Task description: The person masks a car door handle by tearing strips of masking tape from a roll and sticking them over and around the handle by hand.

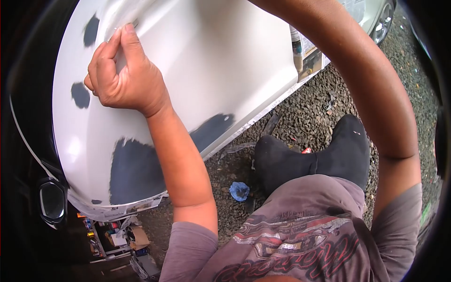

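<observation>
My left hand (127,75) is raised over a white car panel (225,51), its thumb and forefinger pinched together near the top left. What the fingertips hold, if anything, is too small to name. Dark grey patches mark the panel: a large one (134,171) lies below my left forearm, another (211,129) runs along the lower edge, and two small ones (80,95) are left of the hand. My right arm reaches up and over past the top edge of the view, so my right hand is out of sight.
Newspaper (307,54) is taped at the panel's right edge. Gravel (312,105) lies around my knees, with a crumpled blue item (239,191) on it. A side mirror (51,200) and a box of supplies (112,237) are at lower left. Another car's wheel (384,23) stands top right.
</observation>
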